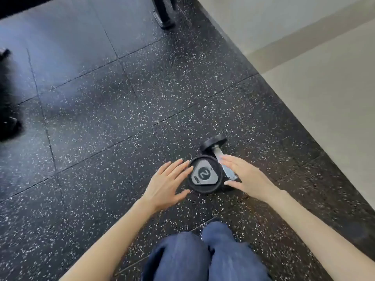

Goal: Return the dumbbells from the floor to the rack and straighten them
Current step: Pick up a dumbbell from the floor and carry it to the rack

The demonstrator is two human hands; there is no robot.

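Observation:
A small black dumbbell (pixel 205 175) lies on the speckled rubber floor, its near end plate facing up at me with a grey badge and a number on it. Its silver handle (pixel 223 159) runs away to the far head (pixel 213 141). My left hand (pixel 168 182) hovers just left of the near head, fingers spread, fingertips at its rim. My right hand (pixel 243 175) reaches over the handle from the right, fingers apart and holding nothing. No rack is in view.
A pale wall (pixel 304 57) runs diagonally along the right side, close behind the dumbbell. Dark equipment (pixel 8 94) sits at the left edge, and a black leg of something (pixel 164 13) stands at the top. My blue-jeaned knees (pixel 205 254) are at the bottom.

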